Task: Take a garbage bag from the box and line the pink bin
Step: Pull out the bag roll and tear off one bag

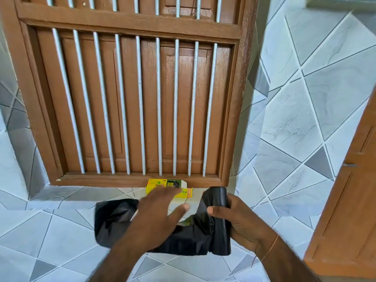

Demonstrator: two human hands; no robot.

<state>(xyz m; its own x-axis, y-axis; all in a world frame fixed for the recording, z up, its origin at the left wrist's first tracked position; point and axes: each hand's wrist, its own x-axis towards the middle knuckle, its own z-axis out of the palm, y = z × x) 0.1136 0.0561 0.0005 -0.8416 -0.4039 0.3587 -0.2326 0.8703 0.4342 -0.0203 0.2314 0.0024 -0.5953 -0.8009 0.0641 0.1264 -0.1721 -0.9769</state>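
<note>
Over on the left, the tiled ledge (61, 231) carries the loose end of the black garbage bag (114, 220), unrolled and lying flat, its far-left corner slightly crumpled. No pink bin shows anywhere in view, so lining is a later job; by the look of it the step in hand is separating one bag from the roll.

Moving to the middle, the left hand (160, 216) hangs above the sheet with fingers straight and spread, gripping nothing, a little blurred. Whether the palm touches the plastic underneath is hard to tell. Just beyond its fingertips sits the yellow box (160, 183), lying against the bottom of the brown barred window frame (130, 98), its flap open toward the near side.

On the right, the right hand (234, 218) is curled around the black roll (218, 197), thumb across the front, holding it upright with the sheet trailing left and down from it. A thin cord sits on that wrist.

Next move, as I read it: the left hand needs to come down and pin or pinch the loose sheet while the right pulls the roll away, so the plastic parts at a perforation, which I cannot make out from here. The film is thin and slack, so a tug in the wrong spot may stretch it instead of tearing clean.

Far right, a brown wooden door (345, 200) stands near the right elbow, tightening the room for a pull that way.
</note>
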